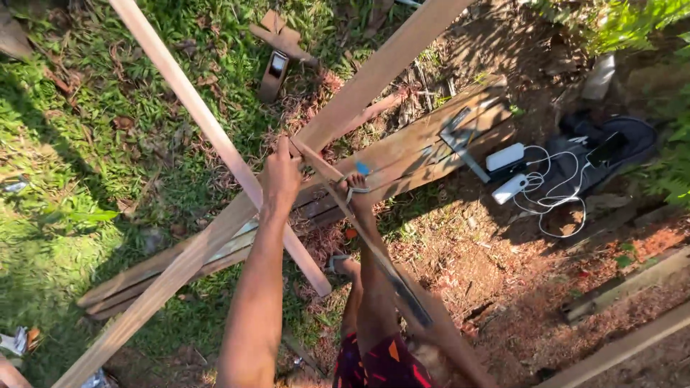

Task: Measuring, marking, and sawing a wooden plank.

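Note:
My left hand [280, 172] grips a long brown plank [374, 75] that runs diagonally from bottom left to top centre, at the spot where a paler, thinner board [183, 90] crosses it. My right hand [430, 325], blurred at the lower right, is closed on the dark handle of a handsaw [359, 230]. The saw's narrow blade slants up to the plank's edge right beside my left hand. Below, my foot in a sandal [354, 185] rests on weathered planks [424, 147] lying on the ground. My other foot [343, 264] stands on the soil.
A metal square [460, 136] lies on the ground planks. Two white power banks [504, 156] with white cables [553, 197] and a dark bag [618, 144] sit to the right. A small wooden tool [274, 74] lies on the grass above. More boards [625, 284] lie at the lower right.

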